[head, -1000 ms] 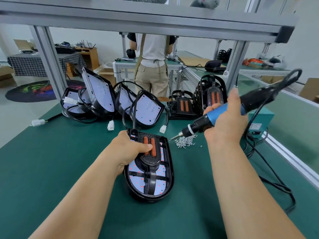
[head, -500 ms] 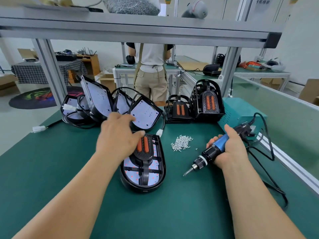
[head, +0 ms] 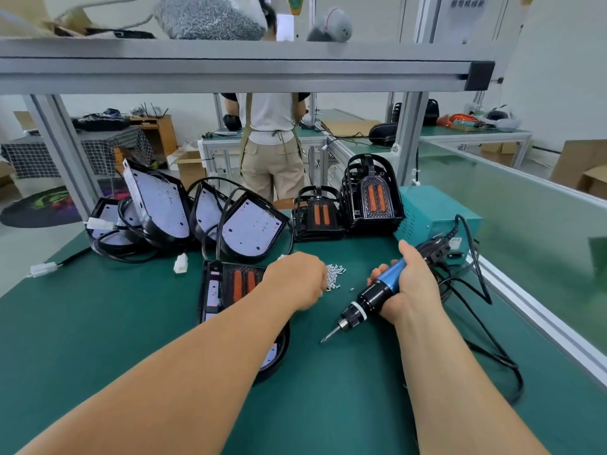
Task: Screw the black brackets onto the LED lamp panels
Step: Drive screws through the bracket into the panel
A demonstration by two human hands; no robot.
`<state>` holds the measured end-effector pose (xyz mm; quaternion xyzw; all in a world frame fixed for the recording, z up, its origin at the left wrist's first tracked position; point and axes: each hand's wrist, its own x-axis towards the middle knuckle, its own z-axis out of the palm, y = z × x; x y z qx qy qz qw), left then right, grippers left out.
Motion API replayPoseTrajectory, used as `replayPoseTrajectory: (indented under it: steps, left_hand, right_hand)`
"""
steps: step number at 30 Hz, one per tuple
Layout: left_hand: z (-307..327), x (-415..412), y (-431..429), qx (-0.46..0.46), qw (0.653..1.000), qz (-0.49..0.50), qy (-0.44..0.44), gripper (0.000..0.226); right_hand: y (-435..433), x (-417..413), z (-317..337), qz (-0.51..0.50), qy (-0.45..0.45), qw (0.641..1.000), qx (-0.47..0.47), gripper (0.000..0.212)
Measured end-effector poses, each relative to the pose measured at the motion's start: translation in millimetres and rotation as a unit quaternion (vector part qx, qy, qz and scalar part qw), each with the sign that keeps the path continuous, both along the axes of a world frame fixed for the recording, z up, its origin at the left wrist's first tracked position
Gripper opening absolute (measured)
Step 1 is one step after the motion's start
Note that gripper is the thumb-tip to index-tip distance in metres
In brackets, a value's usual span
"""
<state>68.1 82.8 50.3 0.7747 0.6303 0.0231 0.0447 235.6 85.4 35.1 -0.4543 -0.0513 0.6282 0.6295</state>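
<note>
Fingers on the right hand [head: 412,284] are wrapped tight round the blue barrel of the electric screwdriver [head: 377,292]. Its bit angles down toward me, tip low over the green mat [head: 98,307], though I can't say if it's touching. Over on the left hand [head: 295,279] it's knuckles-up, fingers tucked under and dipping into the little pile of screws [head: 335,274] just left of the driver fingers. Honestly can't tell if they've pinched one or how far apart they are, since the back of the hand hides it all.

One lamp panel [head: 213,290] with a black bracket [head: 243,284] laid on it lies flat just left of those fingers, half under the forearm. Beyond the fingers, bare LED panels [head: 253,229] lean together with their cables, and stacked brackets [head: 372,195] sit further back. Just past the right-hand fingers there's a teal box [head: 430,208].
</note>
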Motion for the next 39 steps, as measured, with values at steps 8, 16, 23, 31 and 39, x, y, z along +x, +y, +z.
replayPoseTrajectory:
  steps: [8,16,23,31,39]
  left_hand:
    - [-4.4,2.7,-6.6,0.023,0.997,-0.033,0.069,0.022]
    - [17.6,-2.6,-11.8,0.047,0.999,-0.027,0.0,0.018]
    - [34.1,-24.1,-27.1,0.021,0.93,0.112,-0.348,0.015]
    - [30.4,-31.2,-52.8,-0.144,0.622,0.23,-0.735,0.006]
    - [26.4,-25.1,-59.6,-0.175,0.666,0.199,-0.697,0.014]
  right_hand:
    - [0.6,-1.2,-1.9,-0.009,0.002,1.0,0.009,0.035]
    - [1.1,-1.2,-1.9,-0.022,0.011,1.0,0.012,0.033]
    - [2.2,-7.0,-5.0,-0.057,0.088,0.992,0.072,0.035]
    - [-4.3,-8.9,6.8,-0.124,0.223,0.949,0.185,0.035]
    - [-6.6,-8.4,10.1,-0.135,0.248,0.938,0.203,0.036]
